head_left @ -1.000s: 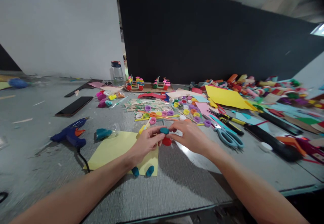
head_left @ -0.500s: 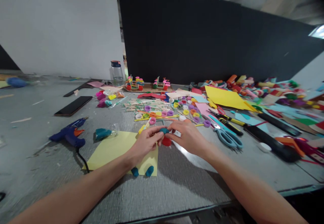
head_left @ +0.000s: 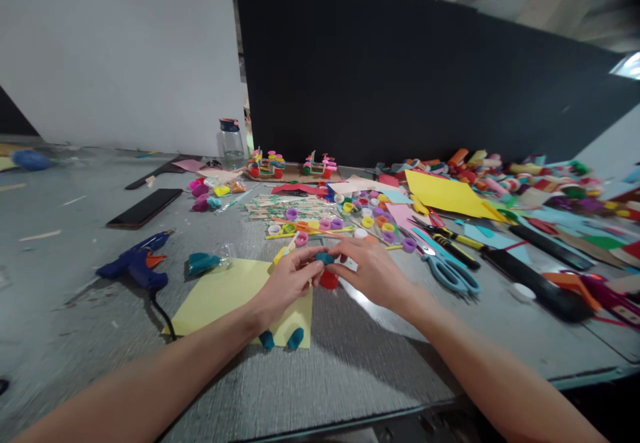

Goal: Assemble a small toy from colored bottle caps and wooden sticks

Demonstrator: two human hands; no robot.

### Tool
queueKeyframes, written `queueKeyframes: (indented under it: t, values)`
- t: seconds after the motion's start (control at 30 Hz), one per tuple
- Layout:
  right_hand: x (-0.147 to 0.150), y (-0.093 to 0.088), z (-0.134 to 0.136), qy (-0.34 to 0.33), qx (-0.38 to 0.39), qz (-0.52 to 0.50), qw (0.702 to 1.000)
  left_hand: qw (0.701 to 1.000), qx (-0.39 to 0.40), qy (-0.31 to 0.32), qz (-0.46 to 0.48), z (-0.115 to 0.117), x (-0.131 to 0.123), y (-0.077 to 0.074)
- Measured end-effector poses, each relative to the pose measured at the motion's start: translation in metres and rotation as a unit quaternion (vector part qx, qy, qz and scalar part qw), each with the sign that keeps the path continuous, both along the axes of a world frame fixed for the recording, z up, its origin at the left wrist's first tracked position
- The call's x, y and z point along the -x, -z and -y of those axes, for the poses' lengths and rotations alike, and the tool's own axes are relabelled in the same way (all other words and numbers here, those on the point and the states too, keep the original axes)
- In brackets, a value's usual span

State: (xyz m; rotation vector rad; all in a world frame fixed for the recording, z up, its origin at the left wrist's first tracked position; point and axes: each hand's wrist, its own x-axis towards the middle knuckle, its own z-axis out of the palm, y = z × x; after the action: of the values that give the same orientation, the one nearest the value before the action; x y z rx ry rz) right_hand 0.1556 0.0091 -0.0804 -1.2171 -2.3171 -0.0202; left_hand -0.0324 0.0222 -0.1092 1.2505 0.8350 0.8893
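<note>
The teal clay (head_left: 325, 257), a soft matte lump, is up between the two hands, above the tabletop (head_left: 300, 396) by the right edge of the yellow paper (head_left: 215, 303). The left hand (head_left: 286, 284) pinches it from one side with thumb and fingertips, the right hand (head_left: 376, 273) from the other. It looks wider than tall, its long axis running roughly left to right, from hand to hand; no end reads as a front. Fingers cover both its ends, so the full outline is hidden. Just below it shows a smooth, rounded red piece (head_left: 329, 279); whether the two touch is hard to make out. Two flattened teal ovals (head_left: 295, 338) lie at the thin sheet's near edge, the right one slanting up to the right. The picture's bottom edge cuts off both forearms.
</note>
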Motion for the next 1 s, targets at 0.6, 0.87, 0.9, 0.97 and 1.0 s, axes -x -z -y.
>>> queueKeyframes:
  t: [0.6, 0.87, 0.9, 0.97, 1.0]
  values:
    - [0.0021, -0.0013, 0.0007, -0.001, 0.03, -0.021, 0.999, 0.999, 0.021, -0.002, 0.041, 0.0027, 0.0026, 0.0012]
    - [0.0038, -0.0038, 0.0013, -0.017, 0.048, -0.037, 0.998, 0.996, 0.063, -0.045, 0.052, 0.007, -0.0023, 0.0049]
    - [0.004, -0.0035, 0.001, -0.016, 0.048, -0.038, 0.998, 0.995, 0.068, -0.052, 0.054, 0.0069, -0.0034, 0.0053]
    - [0.0043, -0.0025, 0.0003, -0.009, 0.045, -0.036, 0.998, 0.994, 0.07, -0.057, 0.053, 0.0059, -0.0052, 0.0055]
    - [0.0044, -0.0019, 0.0, -0.006, 0.041, -0.034, 0.999, 0.995, 0.069, -0.057, 0.052, 0.0051, -0.0057, 0.0055]
